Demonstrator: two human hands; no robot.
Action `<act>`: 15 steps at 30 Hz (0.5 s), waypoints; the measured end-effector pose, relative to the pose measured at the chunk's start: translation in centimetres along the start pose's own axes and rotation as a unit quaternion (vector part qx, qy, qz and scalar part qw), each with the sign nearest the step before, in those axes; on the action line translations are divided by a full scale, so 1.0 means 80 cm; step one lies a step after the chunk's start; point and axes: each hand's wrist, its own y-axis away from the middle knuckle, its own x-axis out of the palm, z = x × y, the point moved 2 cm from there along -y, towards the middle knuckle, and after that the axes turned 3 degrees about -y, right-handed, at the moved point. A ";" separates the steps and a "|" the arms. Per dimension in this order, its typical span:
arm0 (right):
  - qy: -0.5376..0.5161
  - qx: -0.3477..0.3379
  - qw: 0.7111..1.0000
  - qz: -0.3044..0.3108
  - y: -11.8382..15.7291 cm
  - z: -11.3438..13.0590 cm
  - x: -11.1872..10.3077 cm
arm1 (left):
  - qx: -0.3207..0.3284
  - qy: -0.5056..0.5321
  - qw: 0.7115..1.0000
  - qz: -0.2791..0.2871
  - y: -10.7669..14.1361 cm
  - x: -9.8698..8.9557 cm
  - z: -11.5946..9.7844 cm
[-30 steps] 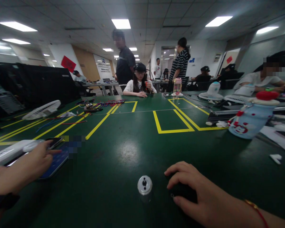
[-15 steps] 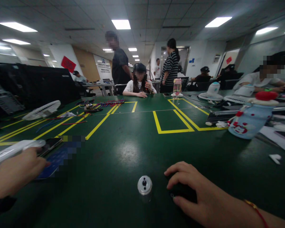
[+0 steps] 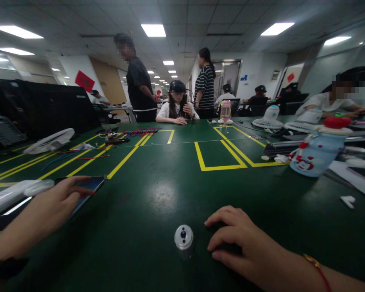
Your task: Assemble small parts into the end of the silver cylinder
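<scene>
Dark blue-screened flat device (image 3: 96, 183) lies under the left hand (image 3: 53, 202), supported by the green tabletop (image 3: 158, 162), so the parted fingers over it need no grip. The right hand (image 3: 246, 243) arches low, fingers curved; whether its shadowed palm covers anything, I cannot tell. Near its fingertips, a silver metal cylinder (image 3: 184, 239) stands upright.

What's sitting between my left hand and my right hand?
A small silver cylinder stands on the green tabletop between the left hand and right hand, much nearer the right, in the head view.
</scene>
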 end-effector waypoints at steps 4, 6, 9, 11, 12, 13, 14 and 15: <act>-0.030 0.019 0.999 -0.020 0.000 0.000 -0.002 | 0.026 0.109 0.989 0.092 0.022 0.002 -0.078; -0.054 0.044 0.997 -0.023 0.002 -0.004 -0.003 | 0.067 0.188 0.968 0.154 0.039 0.002 -0.112; -0.070 0.061 0.996 -0.015 0.003 -0.008 -0.005 | 0.134 0.279 0.918 0.248 0.064 0.009 -0.149; -0.073 0.054 0.996 -0.022 0.001 -0.007 -0.007 | 0.170 0.298 0.894 0.288 0.078 0.019 -0.165; -0.072 0.045 0.996 -0.031 -0.001 -0.004 -0.009 | 0.182 0.308 0.884 0.300 0.084 0.024 -0.171; -0.071 0.034 0.996 -0.042 -0.004 0.000 -0.011 | 0.187 0.321 0.874 0.312 0.089 0.030 -0.178; -0.068 0.018 0.996 -0.056 -0.007 0.005 -0.013 | 0.189 0.337 0.865 0.321 0.094 0.035 -0.184; -0.067 0.000 0.995 -0.070 -0.011 0.010 -0.015 | 0.188 0.353 0.856 0.327 0.099 0.040 -0.190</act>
